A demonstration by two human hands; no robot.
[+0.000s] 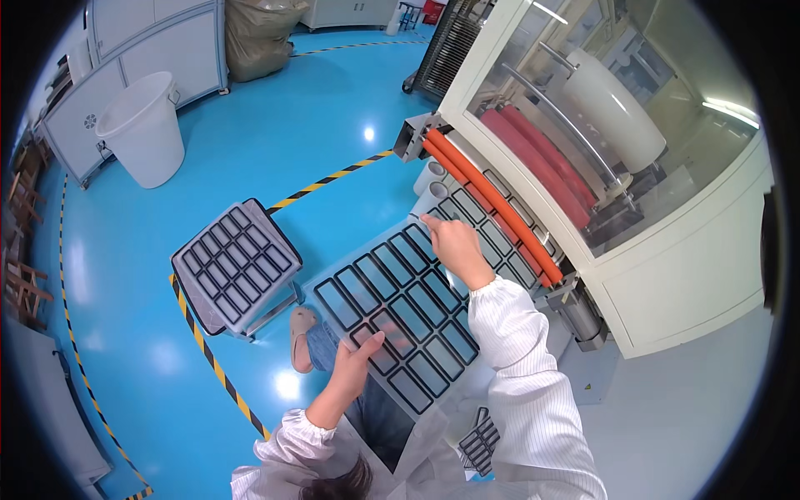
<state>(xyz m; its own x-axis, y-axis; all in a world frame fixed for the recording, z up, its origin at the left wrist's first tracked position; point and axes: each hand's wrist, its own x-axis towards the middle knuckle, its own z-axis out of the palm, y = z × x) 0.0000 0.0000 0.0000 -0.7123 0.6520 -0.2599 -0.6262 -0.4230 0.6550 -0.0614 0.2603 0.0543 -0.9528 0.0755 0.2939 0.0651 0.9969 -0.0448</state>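
Observation:
A clear plastic sheet (407, 286) printed with rows of black rounded rectangles stretches in front of me, tilted above my lap. My left hand (354, 364) grips its near left edge, thumb on top and fingers beneath, showing faintly through the plastic. At the sheet's far end, my right hand (457, 250) is closed with the index finger reaching toward the edge; whatever is in its fingers is hidden. Just beyond that hand, a similar printed sheet (492, 236) lies against the orange rollers (493, 204) of a machine.
The cream machine (683, 275) with a windowed cover stands at the right. A stool (287, 297) at the left carries a stack of printed sheets (237, 258). White rolls (431, 193) stand below the rollers. A white bin (150, 133) is farther left; striped tape (333, 179) marks the blue floor.

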